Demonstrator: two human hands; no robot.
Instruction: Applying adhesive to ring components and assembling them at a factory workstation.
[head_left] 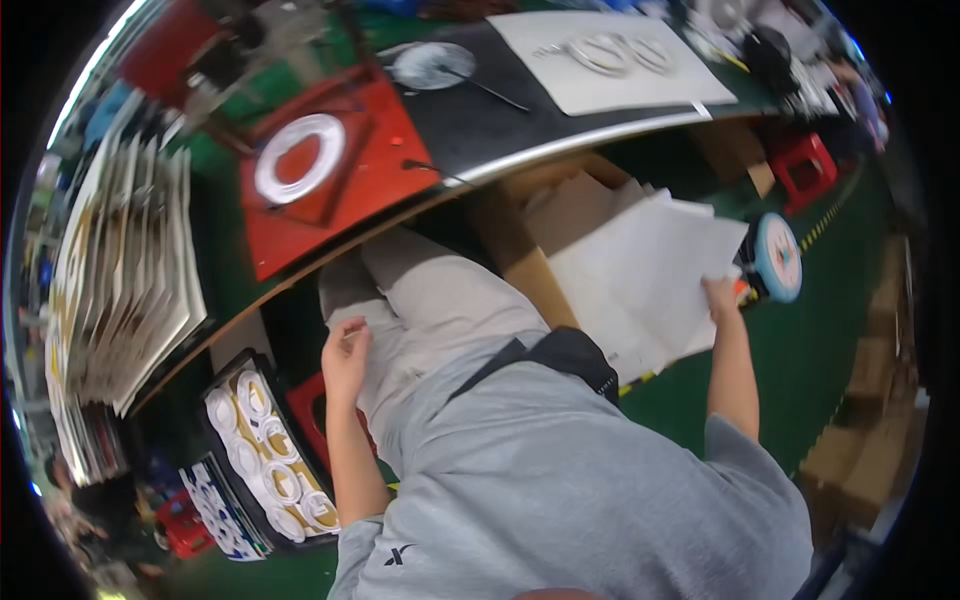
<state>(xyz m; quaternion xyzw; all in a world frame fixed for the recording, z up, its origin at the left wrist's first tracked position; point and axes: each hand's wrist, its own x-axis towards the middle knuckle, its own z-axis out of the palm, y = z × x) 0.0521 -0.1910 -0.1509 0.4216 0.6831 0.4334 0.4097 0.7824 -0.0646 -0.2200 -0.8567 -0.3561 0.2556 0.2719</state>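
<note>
My right hand [718, 296] grips the right edge of a white sheet [650, 265], with its fingers closed on it. More large pale sheets lie under and behind this one, coming out of an open cardboard box [530, 265] to the right of my legs. My left hand [346, 350] is raised beside my left thigh, its fingers curled in and close together. Whether something small is between those fingers, I cannot make out. Ahead of it, a white coiled ring [300, 158] lies on a red board [330, 185] on the workbench.
Upright boards [130, 270] stand packed at the left. Below them is a black tray [270, 450] of white coils. A pale sheet with coils [615, 65] lies on the black bench top [470, 120]. Right of the box are a round blue-rimmed object [780, 257] and a red stool [803, 172].
</note>
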